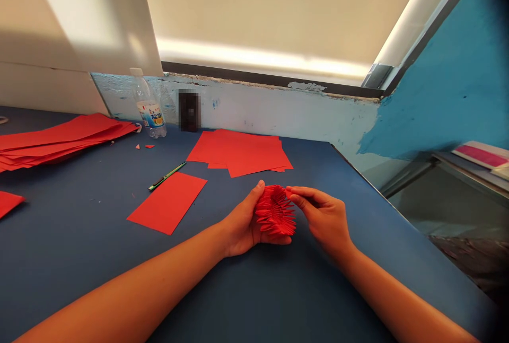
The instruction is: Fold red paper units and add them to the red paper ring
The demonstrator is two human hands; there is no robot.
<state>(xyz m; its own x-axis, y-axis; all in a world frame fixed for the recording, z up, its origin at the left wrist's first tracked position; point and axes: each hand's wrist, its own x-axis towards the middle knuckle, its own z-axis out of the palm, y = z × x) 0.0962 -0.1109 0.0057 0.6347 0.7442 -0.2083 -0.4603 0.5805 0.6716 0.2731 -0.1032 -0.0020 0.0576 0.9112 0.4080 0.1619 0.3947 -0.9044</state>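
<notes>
My left hand [246,226] is wrapped round a red folded-paper ornament [277,211], round and hollow, with many pointed folds fanning out from its rim. The thumb lies along its upper left side and the fingers support it from below. At the ornament's upper right edge, my right hand [324,213] pinches a small red folded-paper piece [289,192] between thumb and fingertips. Whether that piece is joined to the ornament I cannot tell. A single red paper rectangle [169,203] lies flat to the left of my hands, with a green utility knife [167,176] against its upper left edge.
Red paper sheets [246,151] lie stacked behind my hands, and more red paper [63,139] is piled at the far left. A clear plastic bottle [150,107] stands by the wall beside a blurred dark object [189,111]. The blue table's [382,258] edge runs down the right.
</notes>
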